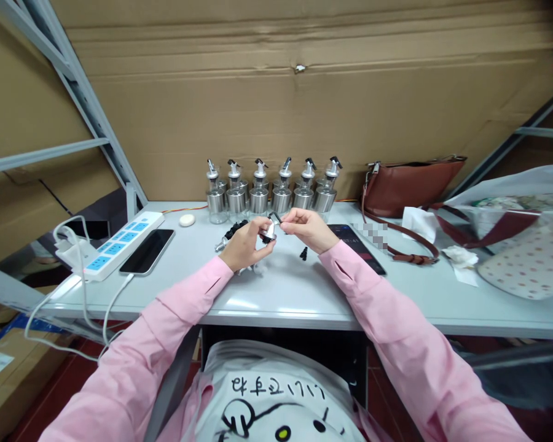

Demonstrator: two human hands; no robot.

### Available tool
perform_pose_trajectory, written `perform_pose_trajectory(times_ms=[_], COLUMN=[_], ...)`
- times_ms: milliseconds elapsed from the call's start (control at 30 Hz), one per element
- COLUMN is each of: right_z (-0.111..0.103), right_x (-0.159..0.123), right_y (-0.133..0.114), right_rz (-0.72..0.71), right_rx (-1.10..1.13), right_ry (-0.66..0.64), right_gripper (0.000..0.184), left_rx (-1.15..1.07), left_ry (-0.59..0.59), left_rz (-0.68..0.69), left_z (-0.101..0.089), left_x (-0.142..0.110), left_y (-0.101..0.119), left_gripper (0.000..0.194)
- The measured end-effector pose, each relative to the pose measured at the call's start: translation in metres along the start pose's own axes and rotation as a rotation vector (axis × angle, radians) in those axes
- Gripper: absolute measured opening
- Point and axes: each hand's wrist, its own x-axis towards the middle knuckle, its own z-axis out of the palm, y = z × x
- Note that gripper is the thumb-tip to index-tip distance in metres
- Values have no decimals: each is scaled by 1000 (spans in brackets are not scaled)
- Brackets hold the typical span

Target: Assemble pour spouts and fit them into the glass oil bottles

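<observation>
Over the middle of the table, my left hand (246, 244) grips a silver and black pourer spout (270, 231) by its base. The fingers of my right hand (306, 228) are pinched at the black flip lid on the spout's tip. Beneath and behind my left hand lie more loose pourer parts (236, 229), black and silver, partly hidden. A small black ribbed stopper piece (303, 253) rests on the table below my right hand. Beyond both hands stand several glass and steel oil bottles (258, 200) in rows, with pourer spouts on the front ones.
On the left are a power strip (124, 242) with cables and a charging phone (147, 252). To the right lie a dark tablet or phone (357, 245), a brown bag (408, 187), crumpled tissue (461, 256) and a dotted bag (525, 264). Cardboard (276, 123) backs the table.
</observation>
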Motion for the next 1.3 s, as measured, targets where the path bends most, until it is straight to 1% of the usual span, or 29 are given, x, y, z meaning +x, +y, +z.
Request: perform_pose_trajectory(times_ms=[167, 467, 733, 967, 1167, 1300], right_z=[-1, -1, -3, -4, -3, -3], right_x=[2, 0, 1, 0, -1, -1], right_y=[3, 1, 3, 2, 1, 0], right_rz=[-10, -31, -67, -100, -78, -98], right_rx=[-33, -20, -57, -86, -97, -92], right_ry=[11, -24, -82, -30, -56, -16], right_gripper=[37, 34, 30, 30, 30, 30], left_rx=[-5, 1, -54, -57, -46, -32], left_ry=[13, 8, -17, -17, -31, -32], left_rz=[-16, 6, -21, -28, -16, -25], left_z=[1, 2, 3, 3, 2, 2], left_x=[-1, -2, -2, -2, -2, -1], left_y=[-1, -3, -4, -3, -4, -3], left_gripper=[43, 49, 55, 58, 61, 63])
